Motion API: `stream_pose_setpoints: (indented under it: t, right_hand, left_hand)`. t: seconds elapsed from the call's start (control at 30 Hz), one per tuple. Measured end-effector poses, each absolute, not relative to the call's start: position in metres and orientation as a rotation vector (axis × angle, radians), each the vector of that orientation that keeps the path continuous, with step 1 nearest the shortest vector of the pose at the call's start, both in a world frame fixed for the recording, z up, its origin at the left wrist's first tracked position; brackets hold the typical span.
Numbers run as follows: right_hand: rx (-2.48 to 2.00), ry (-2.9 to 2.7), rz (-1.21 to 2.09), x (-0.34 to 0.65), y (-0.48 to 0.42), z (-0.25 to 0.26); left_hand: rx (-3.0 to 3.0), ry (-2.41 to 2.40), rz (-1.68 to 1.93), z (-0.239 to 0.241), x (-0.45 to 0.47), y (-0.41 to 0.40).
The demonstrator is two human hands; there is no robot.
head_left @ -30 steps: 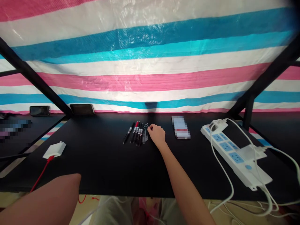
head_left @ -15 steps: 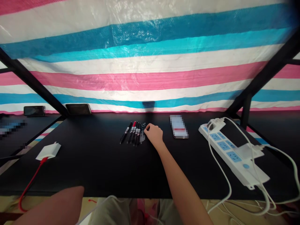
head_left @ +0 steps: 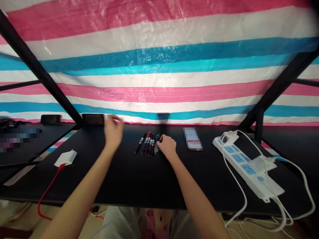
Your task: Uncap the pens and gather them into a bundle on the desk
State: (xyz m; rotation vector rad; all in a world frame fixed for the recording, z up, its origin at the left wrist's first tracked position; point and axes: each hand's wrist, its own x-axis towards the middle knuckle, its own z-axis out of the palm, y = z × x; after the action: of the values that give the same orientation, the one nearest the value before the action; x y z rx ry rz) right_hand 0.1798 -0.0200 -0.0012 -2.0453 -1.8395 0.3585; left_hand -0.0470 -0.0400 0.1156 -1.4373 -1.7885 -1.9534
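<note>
Several pens [head_left: 147,142] lie side by side on the black table, most with black caps and one with a red cap. Clear, thin sticks like pen refills [head_left: 156,146] lie at the right end of the row. Beside them rests my right hand [head_left: 168,146], its fingers curled and closed; whatever they hold is hidden. My left hand [head_left: 113,131] is lifted to the left of the pens, in front of the dark phone [head_left: 93,119] at the back. Motion blurs its bent fingers, and nothing can be made out in them.
To the right lie a phone with a lit screen [head_left: 193,138] and a white power strip [head_left: 246,166] with plugs and looping cables. A white adapter [head_left: 66,158] with a red cable is at left. Black frame bars [head_left: 50,76] slant before a striped sheet [head_left: 159,59].
My left arm has come up from the lower left edge and its hand now reaches over the table. My right hand stays by the refills. The view has shifted a little left and up.
</note>
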Motion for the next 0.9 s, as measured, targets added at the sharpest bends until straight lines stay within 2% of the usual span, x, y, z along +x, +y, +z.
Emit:
stream_pose_setpoints:
  t: [0.13, 0.23, 0.37, 0.7, 0.8, 0.9]
  right_hand:
    - [-2.05, -1.868, 0.196, 0.177, -0.022, -0.002]
    - [-2.103, -1.857, 0.16, 0.177, -0.023, -0.003]
    - [-2.135, -1.891, 0.142, 0.179, -0.024, -0.002]
    - [-2.065, -1.876, 0.184, 0.181, -0.021, -0.006]
    - [-1.946, -1.722, 0.38, 0.183, -0.015, -0.011]
    - [-1.656, -1.484, 0.726, 0.185, -0.008, -0.014]
  left_hand:
    - [-2.215, -2.153, -0.985, 0.049, -0.018, -0.001]
    - [-2.41, -2.191, -0.595, 0.009, 0.0, 0.016]
    - [-2.296, -2.259, -0.542, -0.009, 0.01, 0.019]
    - [-2.111, -2.2, -0.371, -0.007, -0.006, 0.011]
    - [-2.09, -2.214, -0.524, -0.005, -0.005, 0.01]
    - [-2.157, -2.067, -0.667, -0.003, 0.002, 0.008]
